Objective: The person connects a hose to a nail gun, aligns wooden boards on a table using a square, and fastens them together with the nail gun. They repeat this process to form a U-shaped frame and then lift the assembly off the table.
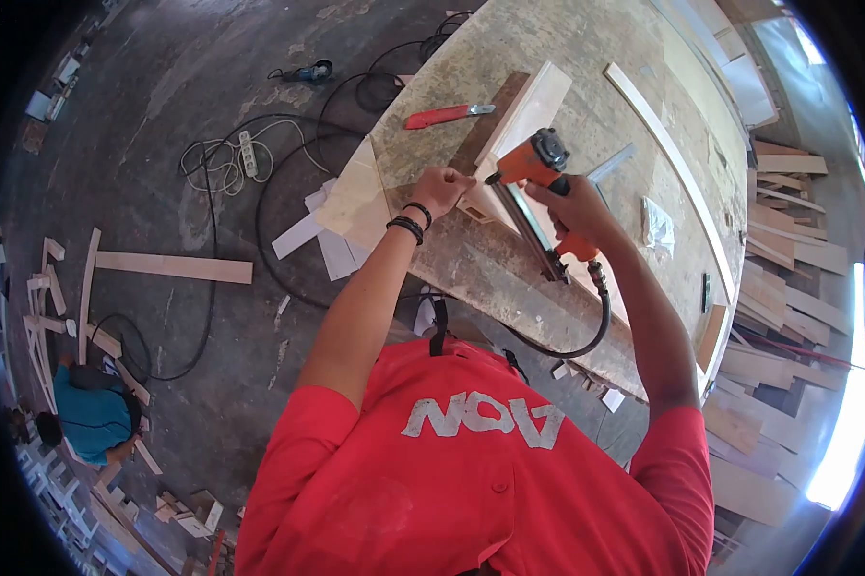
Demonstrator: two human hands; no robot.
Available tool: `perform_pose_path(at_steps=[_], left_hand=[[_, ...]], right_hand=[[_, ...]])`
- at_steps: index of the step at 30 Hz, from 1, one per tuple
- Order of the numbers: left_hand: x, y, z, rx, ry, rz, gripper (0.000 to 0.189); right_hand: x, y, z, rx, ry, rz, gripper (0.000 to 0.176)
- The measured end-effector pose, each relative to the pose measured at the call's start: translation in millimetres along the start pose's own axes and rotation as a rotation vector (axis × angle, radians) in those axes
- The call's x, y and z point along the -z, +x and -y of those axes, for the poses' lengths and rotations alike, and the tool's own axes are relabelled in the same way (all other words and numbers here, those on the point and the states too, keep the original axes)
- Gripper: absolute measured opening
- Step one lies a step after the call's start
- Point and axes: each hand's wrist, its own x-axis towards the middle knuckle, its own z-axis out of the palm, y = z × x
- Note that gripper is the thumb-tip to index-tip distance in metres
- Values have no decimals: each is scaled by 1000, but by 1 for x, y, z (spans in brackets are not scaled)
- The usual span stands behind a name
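My right hand (576, 206) is wrapped round the handle of an orange and black nail gun (533, 158), whose black hose curves down over the table edge. Its nose points left, close to the end of a pale wooden piece (536, 106) on the worktable (432, 250). My left hand (442, 189) has its fingers pinched together at that wood's near end, close to the nose; what is between the fingertips is too small to make out. A red cutter knife (447, 116) lies to the upper left of my hands.
A long wooden strip (677, 158), a metal square (613, 163) and a clear plastic bag (657, 226) lie on the table. Cables, a power strip (249, 156) and a grinder (308, 72) are on the floor. A person (92, 413) crouches at lower left. Boards (787, 288) are stacked right.
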Motion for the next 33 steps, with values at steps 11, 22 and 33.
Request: perform_pose_path(at_steps=[11,22,33], left_hand=[[-5,1,-1,47,12,22,35],[-5,2,-1,46,6,40,35],[-1,-6,3,-8,42,-39,35]], right_hand=[[8,16,-3,15,66,-109,48],[10,20,-4,7,9,-112,49],[9,14,3,40,52,-109,50]])
